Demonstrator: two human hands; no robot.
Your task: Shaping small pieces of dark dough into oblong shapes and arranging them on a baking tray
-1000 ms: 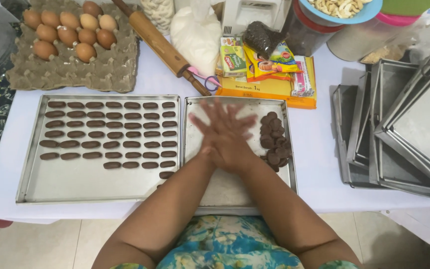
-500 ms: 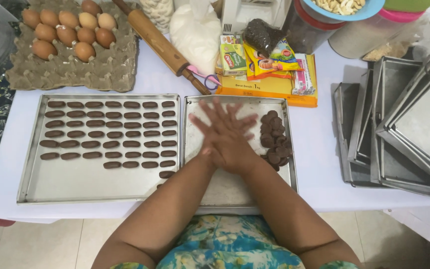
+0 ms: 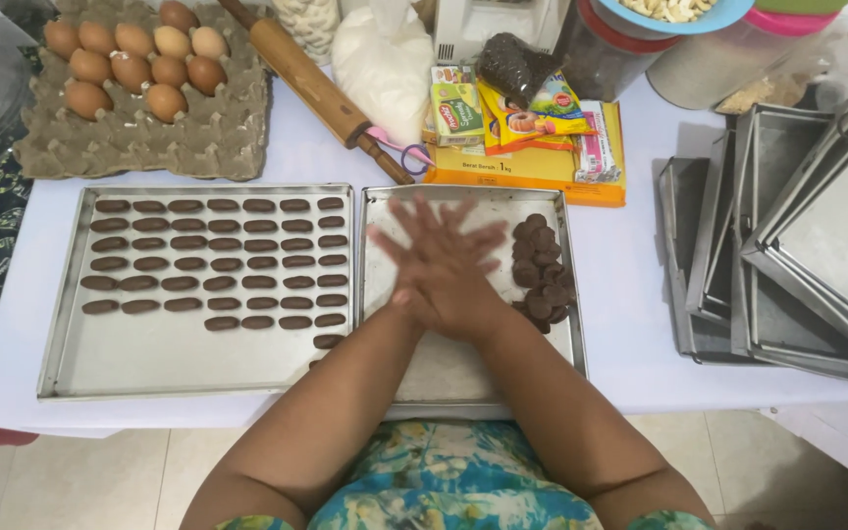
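Head view: both hands pressed palm to palm over the right tray, fingers spread and blurred. Left hand and right hand overlap; whatever sits between the palms is hidden, can't tell if a dough piece is in there. Dough rounds, dark brown, are heaped on the right tray, just right of the hands. Left tray touches the right tray's left edge: rows of dark finger-shaped pieces fill its upper part, lower part bare. Egg carton and rolling pin lie beyond the left tray; stacked empty pans well to the right on the surface.

My read for rolling well: light even pressure, palms flat and parallel, match the length of the rows already laid, keep spacing even.
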